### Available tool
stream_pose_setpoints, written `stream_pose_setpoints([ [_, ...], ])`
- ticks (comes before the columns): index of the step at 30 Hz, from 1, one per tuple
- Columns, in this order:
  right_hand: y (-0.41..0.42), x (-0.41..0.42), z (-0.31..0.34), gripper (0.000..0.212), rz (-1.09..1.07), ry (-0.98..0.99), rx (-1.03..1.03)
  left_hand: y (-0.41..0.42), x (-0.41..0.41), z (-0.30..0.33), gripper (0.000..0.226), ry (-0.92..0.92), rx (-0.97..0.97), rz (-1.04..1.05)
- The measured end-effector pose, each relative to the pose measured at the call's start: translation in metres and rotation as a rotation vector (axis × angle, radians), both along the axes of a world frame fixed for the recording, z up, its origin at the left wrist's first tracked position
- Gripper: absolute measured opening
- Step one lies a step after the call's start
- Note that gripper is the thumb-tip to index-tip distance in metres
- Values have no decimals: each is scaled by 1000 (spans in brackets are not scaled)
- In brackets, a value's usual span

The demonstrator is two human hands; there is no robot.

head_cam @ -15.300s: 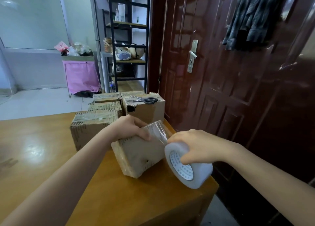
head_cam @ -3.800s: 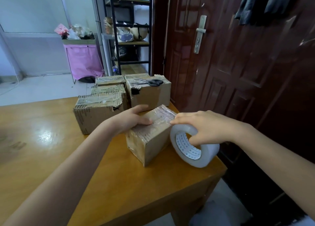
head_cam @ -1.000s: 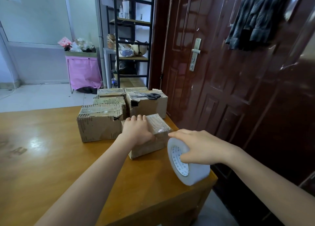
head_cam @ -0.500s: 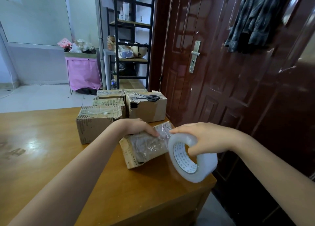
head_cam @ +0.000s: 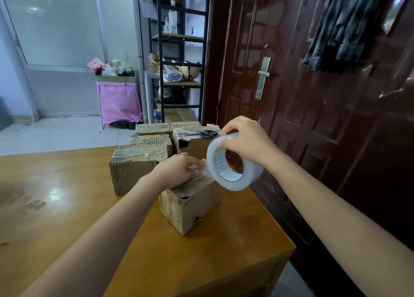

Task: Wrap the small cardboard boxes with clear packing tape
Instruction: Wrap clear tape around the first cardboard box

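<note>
A small cardboard box stands near the right end of the wooden table, one corner toward me. My left hand lies on its top and presses down on clear tape there. My right hand grips a roll of clear packing tape and holds it in the air just above and right of the box. A short strip of tape runs from the roll to the box top under my left hand.
Several taped cardboard boxes are grouped behind the one I hold. Black-handled scissors lie on the rear right box. A dark red door is close on the right. A black shelf rack and a pink bin stand beyond the table.
The box has gone from tilted to standing flat on the table. My right hand has lifted the tape roll from beside the box to above its top. My left hand now presses on the top.
</note>
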State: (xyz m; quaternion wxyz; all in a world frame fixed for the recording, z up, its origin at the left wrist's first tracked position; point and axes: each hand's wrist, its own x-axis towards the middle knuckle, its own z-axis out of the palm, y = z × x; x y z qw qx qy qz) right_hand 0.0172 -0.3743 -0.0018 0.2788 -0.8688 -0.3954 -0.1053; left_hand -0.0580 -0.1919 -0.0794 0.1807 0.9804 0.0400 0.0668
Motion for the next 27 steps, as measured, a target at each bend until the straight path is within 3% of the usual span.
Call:
stream_pose_setpoints([
  [3,13,3,-3,17,8,-33,82,-4,0,4,42,130,68,18],
  [7,4,4,-21,18,-16,-100,277,-16,-2,8,86,282,-158,-2],
  [11,-18,-1,-50,42,69,-116,396,-26,-5,-3,122,363,136,59],
  [15,-31,-12,-79,60,111,-107,475,-23,-6,-14,101,218,178,66],
  [19,-29,-15,-63,63,73,-22,430,-27,-7,-13,90,199,173,106],
  [27,-44,-35,-31,63,14,122,194,-27,-8,-10,92,222,136,124],
])
